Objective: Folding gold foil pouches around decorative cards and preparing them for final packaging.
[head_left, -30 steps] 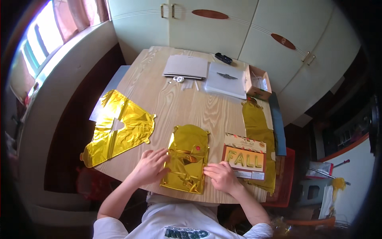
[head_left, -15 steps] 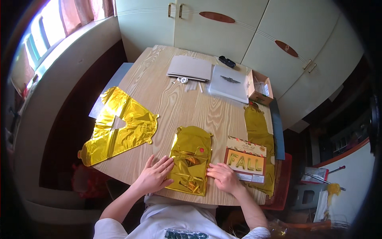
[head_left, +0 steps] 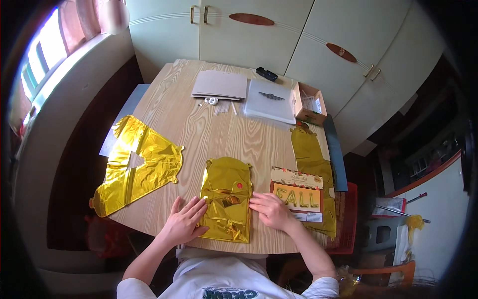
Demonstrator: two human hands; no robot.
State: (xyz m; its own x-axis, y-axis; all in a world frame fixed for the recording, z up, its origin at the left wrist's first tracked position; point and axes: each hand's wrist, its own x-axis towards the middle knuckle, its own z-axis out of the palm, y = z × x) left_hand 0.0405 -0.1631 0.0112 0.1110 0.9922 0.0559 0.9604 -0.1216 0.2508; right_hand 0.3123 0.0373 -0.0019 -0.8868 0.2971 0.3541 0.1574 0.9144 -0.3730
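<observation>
Directly in front of me lies a folded gold foil balloon (head_left: 226, 172), its shiny skin creased and marked with a small red spot. My left hand (head_left: 184, 222) rests along its left edge, fingers stretched out flat and thumb apart. At the opposite edge, the extended fingertips of my right hand (head_left: 273, 212) touch or nearly touch the foil. Neither hand grips anything. A flat card package (head_left: 297, 192) with a picture of gold letter balloons is beside my right hand, on top of another gold foil sheet (head_left: 308, 149). Further left, a large gold foil letter balloon (head_left: 144, 164) is spread out.
Toward the back are grey-brown boards (head_left: 219, 84), white rolls (head_left: 211, 101), clear plastic sleeves (head_left: 269, 107), a black object (head_left: 266, 74) and an open cardboard box (head_left: 309, 104). Cabinets (head_left: 249, 40) stand behind the wooden table (head_left: 164, 94). A red stool (head_left: 344, 219) is at the right.
The whole view has shifted slightly, so things appear further left. My right hand has slid a little away from me along the foil's edge; my left hand stays in place.
</observation>
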